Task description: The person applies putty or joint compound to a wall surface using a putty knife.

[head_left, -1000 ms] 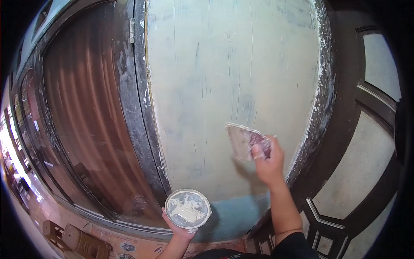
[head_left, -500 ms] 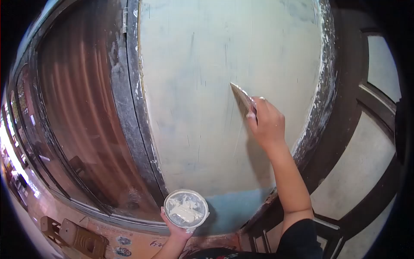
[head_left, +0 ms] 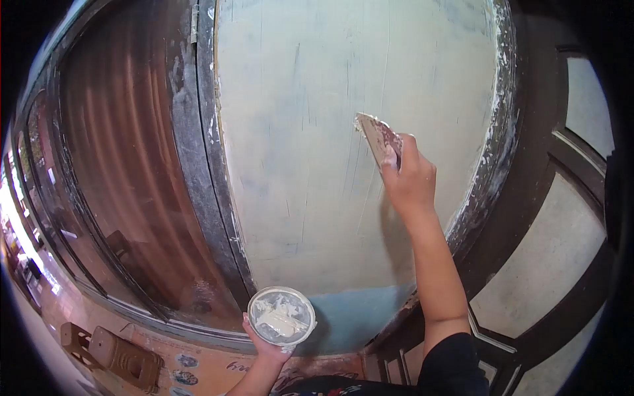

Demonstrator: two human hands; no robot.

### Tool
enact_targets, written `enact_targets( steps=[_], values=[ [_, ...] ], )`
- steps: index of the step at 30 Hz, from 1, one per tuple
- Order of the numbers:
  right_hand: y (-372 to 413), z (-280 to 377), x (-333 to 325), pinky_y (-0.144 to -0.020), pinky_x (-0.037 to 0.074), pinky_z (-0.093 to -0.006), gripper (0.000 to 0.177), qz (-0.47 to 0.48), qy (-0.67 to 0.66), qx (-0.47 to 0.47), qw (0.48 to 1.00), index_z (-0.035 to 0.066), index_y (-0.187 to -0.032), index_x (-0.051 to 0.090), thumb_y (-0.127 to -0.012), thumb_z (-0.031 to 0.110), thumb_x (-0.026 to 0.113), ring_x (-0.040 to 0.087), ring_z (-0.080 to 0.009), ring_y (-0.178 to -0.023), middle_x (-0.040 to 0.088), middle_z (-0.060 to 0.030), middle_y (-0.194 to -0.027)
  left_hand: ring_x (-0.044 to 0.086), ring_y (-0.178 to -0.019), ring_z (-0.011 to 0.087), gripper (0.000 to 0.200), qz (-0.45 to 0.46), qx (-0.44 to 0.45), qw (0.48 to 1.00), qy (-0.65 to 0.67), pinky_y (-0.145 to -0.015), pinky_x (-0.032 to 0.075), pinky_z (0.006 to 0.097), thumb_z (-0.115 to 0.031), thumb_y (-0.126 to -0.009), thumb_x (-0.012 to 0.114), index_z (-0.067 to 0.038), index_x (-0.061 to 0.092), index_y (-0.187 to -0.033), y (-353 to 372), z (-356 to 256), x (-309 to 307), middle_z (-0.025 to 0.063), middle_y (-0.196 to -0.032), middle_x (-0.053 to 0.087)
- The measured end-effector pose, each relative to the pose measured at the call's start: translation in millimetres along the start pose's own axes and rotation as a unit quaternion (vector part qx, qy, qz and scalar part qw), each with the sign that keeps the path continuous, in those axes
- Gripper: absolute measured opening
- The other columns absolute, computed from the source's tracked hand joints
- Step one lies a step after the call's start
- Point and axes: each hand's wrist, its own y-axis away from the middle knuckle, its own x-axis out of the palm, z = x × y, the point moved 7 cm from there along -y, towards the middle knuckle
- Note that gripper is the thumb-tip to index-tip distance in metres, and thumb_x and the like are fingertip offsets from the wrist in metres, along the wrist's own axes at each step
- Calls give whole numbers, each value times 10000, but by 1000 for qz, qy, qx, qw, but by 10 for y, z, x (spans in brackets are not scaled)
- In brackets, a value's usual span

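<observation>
My right hand is closed around a putty knife, its wide blade pointing up and left with pale filler along its edge. Behind the blade stands a wall panel coated in cream filler, with dark vertical streaks showing through. Low in the view, my left hand supports a round, shallow tub from below, fingers wrapped round its side. White putty lies smeared and lumped inside the tub.
A dark frame and a glazed door with a brown curtain border the panel on the left. To the right is a dark door with pale panels. Brown plastic stools stand at lower left. Bare blue wall shows below the filler.
The putty knife has tilted so its blade face shows more, and it has risen slightly. The tub has shifted a little left and up in view.
</observation>
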Motion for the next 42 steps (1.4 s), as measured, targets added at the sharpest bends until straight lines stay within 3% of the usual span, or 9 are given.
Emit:
enact_targets(
  steps=[2, 5, 7, 11, 16, 24, 30, 36, 42],
  values=[
    [-21, 32, -41, -618, 501, -452, 267, 29, -33, 24, 999, 52, -1059, 553, -803, 106, 604, 630, -368, -728, 650, -158, -843, 464, -1248, 357, 817, -7, -5, 1000, 5, -1019, 392, 552, -742, -803, 418, -175, 437, -1390, 37, -3, 78, 111, -1411, 454],
    [76, 48, -219, -642, 498, -475, 274, 33, -84, 82, 993, 36, -1071, 546, -821, 138, 596, 627, -399, -729, 652, -189, -837, 467, -1247, 355, 813, -13, 0, 1000, 22, -1019, 392, 551, -736, -811, 409, -165, 439, -1389, 48, -20, 120, 111, -1407, 458],
    [316, 178, -208, -671, 500, -477, 318, 138, -158, 151, 966, 27, -1093, 542, -813, 166, 603, 625, -423, -739, 646, -213, -825, 470, -1244, 356, 809, -13, 4, 1000, 26, -1019, 392, 553, -733, -814, 407, -162, 442, -1387, 52, -17, 155, 111, -1402, 465],
    [1074, 797, 108, -677, 503, -449, 355, 389, -301, 76, 867, 55, -1093, 567, -756, 155, 621, 628, -426, -745, 643, -218, -805, 497, -1221, 343, 787, -11, -7, 1000, 2, -996, 422, 540, -728, -822, 392, -167, 464, -1369, 63, 41, 306, 96, -1376, 496],
    [1793, 1119, 489, -717, 504, -447, 372, 503, -347, 108, 784, 42, -1108, 556, -760, 156, 621, 621, -433, -800, 646, -230, -860, 498, -1222, 316, 777, -28, 4, 999, -25, -1007, 419, 489, -731, -829, 378, -176, 470, -1365, 86, 126, 494, 76, -1374, 499],
    [1822, 1187, 465, -707, 505, -434, 361, 510, -401, 105, 754, 29, -1110, 542, -775, 133, 629, 625, -431, -799, 645, -232, -863, 514, -1203, 312, 760, -24, 7, 999, -25, -1026, 405, 464, -706, -860, 343, -139, 497, -1343, 38, 67, 578, 96, -1349, 521],
    [1693, 898, 369, -739, 499, -353, 275, 427, -443, 233, 754, 22, -1109, 549, -856, 121, 594, 616, -192, -756, 658, -113, -854, 511, -1211, 310, 785, -17, 23, 999, -37, -1016, 416, 473, -718, -849, 374, -148, 453, -1383, 131, -15, 610, 89, -1380, 498],
    [1778, 1196, 330, -742, 493, -420, 307, 478, -405, 151, 764, 31, -1135, 530, -848, 125, 584, 633, -386, -800, 638, -212, -877, 509, -1206, 309, 783, -10, 35, 999, -34, -1025, 402, 473, -720, -853, 350, -150, 453, -1380, 179, -5, 602, 82, -1357, 508],
    [2069, 924, 522, -836, 489, -339, 318, 397, -502, 281, 716, 28, -1206, 509, -889, 43, 513, 625, -203, -929, 637, -107, -1026, 485, -1246, 317, 792, 15, 27, 1000, -6, -1045, 390, 489, -719, -849, 379, -149, 436, -1396, 260, -32, 724, 90, -1400, 480]
  ],
)
